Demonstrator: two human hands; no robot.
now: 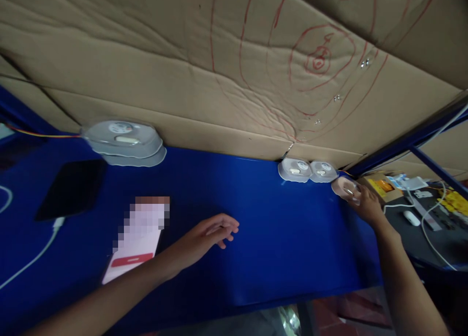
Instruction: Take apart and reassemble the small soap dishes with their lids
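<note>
My right hand (367, 204) is closed on the right end of a pinkish oval case (341, 187) with a clear top, at the far right of the blue table. Just left of that case, two grey oval cases (294, 171) with round labels and a small white part on top sit side by side against the cardboard. My left hand (215, 230) hangs over the middle of the table, its fingers loosely bent and nothing in them. Nearest to it is a phone (138, 248) with a lit screen, partly covered by my left forearm.
Two stacked grey cases (126, 143) stand at the back left. In front lies a dark tablet (73, 187) with a white cable. Cardboard (175, 82) with red rings walls off the back. On the right are an open carton (383, 187), a white mouse (412, 218) and cables.
</note>
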